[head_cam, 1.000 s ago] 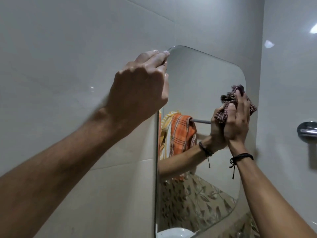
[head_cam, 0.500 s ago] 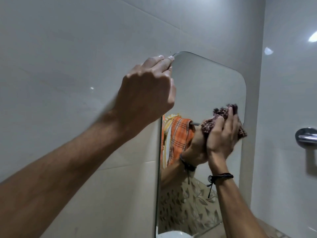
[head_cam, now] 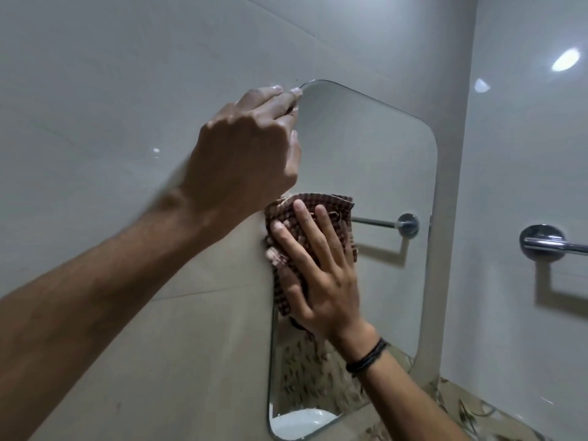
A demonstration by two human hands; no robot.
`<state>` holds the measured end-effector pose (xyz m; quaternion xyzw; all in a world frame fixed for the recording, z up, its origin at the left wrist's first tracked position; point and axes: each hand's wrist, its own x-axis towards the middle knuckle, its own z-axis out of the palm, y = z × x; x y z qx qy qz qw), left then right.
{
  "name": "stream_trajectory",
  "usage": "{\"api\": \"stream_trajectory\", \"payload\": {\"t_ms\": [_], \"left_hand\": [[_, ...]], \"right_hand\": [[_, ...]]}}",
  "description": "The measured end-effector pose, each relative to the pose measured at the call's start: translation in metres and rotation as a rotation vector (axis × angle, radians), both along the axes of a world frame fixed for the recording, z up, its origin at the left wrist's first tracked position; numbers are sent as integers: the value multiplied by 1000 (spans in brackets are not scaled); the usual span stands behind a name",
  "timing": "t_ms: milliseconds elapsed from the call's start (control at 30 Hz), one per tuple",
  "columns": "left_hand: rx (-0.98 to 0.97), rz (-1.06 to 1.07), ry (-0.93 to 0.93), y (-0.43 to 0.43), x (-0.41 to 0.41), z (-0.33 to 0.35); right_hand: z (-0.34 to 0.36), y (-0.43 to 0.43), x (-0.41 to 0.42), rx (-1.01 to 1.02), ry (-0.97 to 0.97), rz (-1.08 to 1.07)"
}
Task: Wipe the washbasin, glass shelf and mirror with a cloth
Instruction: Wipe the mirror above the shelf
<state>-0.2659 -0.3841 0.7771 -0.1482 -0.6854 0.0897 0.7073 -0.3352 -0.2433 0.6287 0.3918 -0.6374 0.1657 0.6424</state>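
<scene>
Gripping mirror [head_cam: 366, 148] by its upper left edge with left hand [head_cam: 245, 148]: fingers curled over the rim, fingertips [head_cam: 296, 92] right at the rounded top corner. Grasp on the glass edge itself, nothing else in that hand.

Pressing brown checked cloth [head_cam: 318, 202] flat onto the mirror with right hand [head_cam: 321, 281]. Fingers straight and spread on top of the fabric, palm down, not clenched round it. Cloth position: left side of the mirror at mid height, just under the left hand, bunched edge sticking out above and left of the fingers.

Black cord band [head_cam: 367, 358] on the right wrist.

Mounted on pale glossy wall tile [head_cam: 111, 90]. Chrome towel bar [head_cam: 553, 245] on the side wall to the right, also seen reflected in the glass. Something white and rounded reflected at the mirror's bottom edge, too cropped to identify.
</scene>
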Motion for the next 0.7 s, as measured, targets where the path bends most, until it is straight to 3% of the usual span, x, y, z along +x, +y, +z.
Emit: {"api": "stream_trajectory", "payload": {"t_ms": [100,200,433,700], "left_hand": [[-5,-2,-7,1,1,0],[4,3,-8,0,1,-1],[-8,27,10,1,1,-1],[-3,38,24,0,1,0]], "right_hand": [[6,24,-21,44,48,-37],[16,43,-47,-85,31,-6],[17,107,-106,-639,-340,17],[-3,87,-90,-1111,-703,26]]}}
